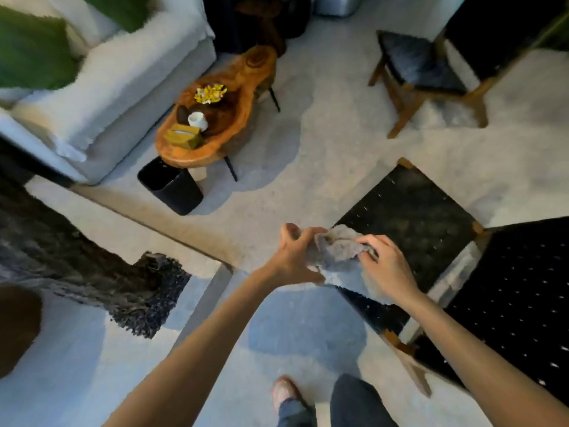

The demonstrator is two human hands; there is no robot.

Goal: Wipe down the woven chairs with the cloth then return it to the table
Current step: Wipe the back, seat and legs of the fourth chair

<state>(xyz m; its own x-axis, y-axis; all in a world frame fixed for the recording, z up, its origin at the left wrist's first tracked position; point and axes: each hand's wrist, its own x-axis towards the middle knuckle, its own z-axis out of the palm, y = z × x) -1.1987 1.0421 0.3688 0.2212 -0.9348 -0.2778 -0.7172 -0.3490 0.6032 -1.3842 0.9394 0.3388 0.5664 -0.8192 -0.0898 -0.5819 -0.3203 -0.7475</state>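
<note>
- Between the two hands, in mid-air, a crumpled grey cloth (338, 254) is bunched up, and its lower corner hangs down beneath the right wrist.
- The left hand (292, 257) grasps the cloth's left edge, with its fingers curled above and its thumb underneath.
- The right hand (388, 266) grips the cloth's right side, its fingers curled over the fabric.
- Hands and cloth are over the front corner of the near wooden-framed chair with a black woven seat (409, 217). Whether the cloth touches the seat cannot be told.
- A black woven backrest with pale flecks (508, 288) rises on the right.
- A second wooden chair with a dark woven seat (421, 66) stands well apart across the pale floor.
- An oval live-edge wooden table (255, 69) stands well apart from the cloth, ahead and to the left.
- The table bears yellow flowers (211, 93), a white cup (197, 120) and a yellowish box (183, 137).
- A black square bin (172, 189) sits on the floor just beside the table's near end.
- A white sofa (107, 87) with a green cushion (30, 50) stands beside the table.
</note>
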